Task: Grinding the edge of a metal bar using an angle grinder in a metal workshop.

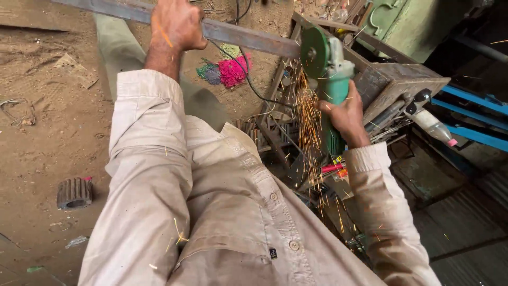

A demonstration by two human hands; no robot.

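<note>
Grinder (330, 79) clamped in my right hand (346, 114), left hand (177, 24) gripping the steel bar (248, 37); I'd keep the disc square, sparks (307, 122) falling below my grip.

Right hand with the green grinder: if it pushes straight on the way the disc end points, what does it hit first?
Probably the steel bar: the grinder in the right hand already has its disc at the bar, throwing sparks. Depth is unclear.

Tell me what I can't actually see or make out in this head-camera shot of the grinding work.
- Long flat steel bar: its far end is cut off by the top-left edge; the left hand covers part of it.
- Green angle grinder: its grip is hidden under the right hand.
- Exact cutting contact: masked by the green disc guard and orange sparks.
- Cluttered metal parts below the bench: too dark to identify.
</note>
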